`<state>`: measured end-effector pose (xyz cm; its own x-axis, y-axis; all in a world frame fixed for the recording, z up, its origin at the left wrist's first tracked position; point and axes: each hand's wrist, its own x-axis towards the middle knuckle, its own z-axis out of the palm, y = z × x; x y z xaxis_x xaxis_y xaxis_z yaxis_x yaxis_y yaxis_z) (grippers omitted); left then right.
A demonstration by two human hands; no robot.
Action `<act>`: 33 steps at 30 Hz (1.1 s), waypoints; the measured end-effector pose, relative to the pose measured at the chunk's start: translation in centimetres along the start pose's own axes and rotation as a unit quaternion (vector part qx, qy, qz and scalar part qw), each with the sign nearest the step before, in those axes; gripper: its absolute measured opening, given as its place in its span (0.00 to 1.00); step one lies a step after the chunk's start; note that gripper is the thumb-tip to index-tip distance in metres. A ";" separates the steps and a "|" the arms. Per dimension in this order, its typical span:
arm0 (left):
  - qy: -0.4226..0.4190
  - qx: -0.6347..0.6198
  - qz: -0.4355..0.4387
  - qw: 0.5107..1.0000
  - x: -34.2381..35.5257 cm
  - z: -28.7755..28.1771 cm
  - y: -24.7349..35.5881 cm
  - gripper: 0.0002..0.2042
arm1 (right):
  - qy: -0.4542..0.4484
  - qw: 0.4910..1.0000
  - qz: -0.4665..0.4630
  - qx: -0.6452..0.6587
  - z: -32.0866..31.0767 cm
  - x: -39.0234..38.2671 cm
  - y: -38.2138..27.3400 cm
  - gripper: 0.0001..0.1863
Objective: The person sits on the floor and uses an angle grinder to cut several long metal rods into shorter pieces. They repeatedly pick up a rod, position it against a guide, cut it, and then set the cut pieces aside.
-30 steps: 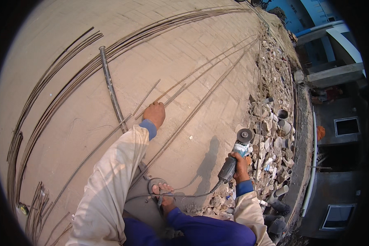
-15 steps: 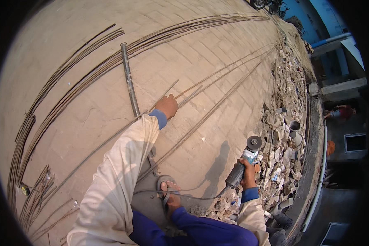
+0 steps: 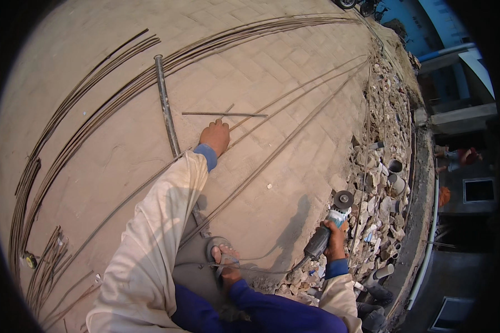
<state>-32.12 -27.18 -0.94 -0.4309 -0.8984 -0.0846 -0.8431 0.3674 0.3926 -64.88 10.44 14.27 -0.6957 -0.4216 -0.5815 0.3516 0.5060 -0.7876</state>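
My left hand point(image 3: 215, 137) reaches low over the paving, its fingers curled round a thin steel rebar rod point(image 3: 122, 203). The rod's tip shows beyond the fingers, and it passes under my wrist across a metal pipe point(image 3: 166, 102). A short cut piece of rebar point(image 3: 205, 114) lies crosswise just beyond the fingertips. My right hand point(image 3: 335, 242), at the right, grips an angle grinder point(image 3: 320, 242) by its body. Its round cutting disc point(image 3: 343, 200) points away from me, clear of the rods. Whether the disc spins I cannot tell.
Long rebar bundles point(image 3: 205, 45) curve along the left, with shorter rods point(image 3: 45, 272) nearer me. A tape measure point(image 3: 29, 260) lies there. The grinder's cord point(image 3: 266, 271) crosses by my sandalled foot point(image 3: 223, 258). Broken rubble point(image 3: 375, 205) lines the right; a person point(image 3: 461, 157) is beyond.
A short rebar piece now lies crosswise ahead of my left hand, where none lay before. My left hand has shifted slightly left in view, still at the rod. The grinder stays in my right hand.
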 end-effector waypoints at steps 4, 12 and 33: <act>-0.022 0.002 -0.014 1.000 0.2 2.3 1.3 0.13 | 0.017 0.999 0.020 -0.025 -0.3 0.0 0.6 0.14; -0.085 -0.038 -0.024 0.995 0.5 4.4 3.9 0.11 | -0.010 1.000 -0.006 0.008 1.1 -0.9 0.2 0.12; -0.155 -0.053 -0.187 0.969 -45.0 -12.7 -19.2 0.09 | -0.184 0.980 -0.035 -0.063 15.2 4.7 -2.8 0.16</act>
<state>7.52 3.18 6.96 -0.1908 -0.8424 -0.5040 -0.9282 -0.0122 0.3718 -59.63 -4.40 10.60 -0.4347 -0.6897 -0.5791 0.2153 0.5448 -0.8105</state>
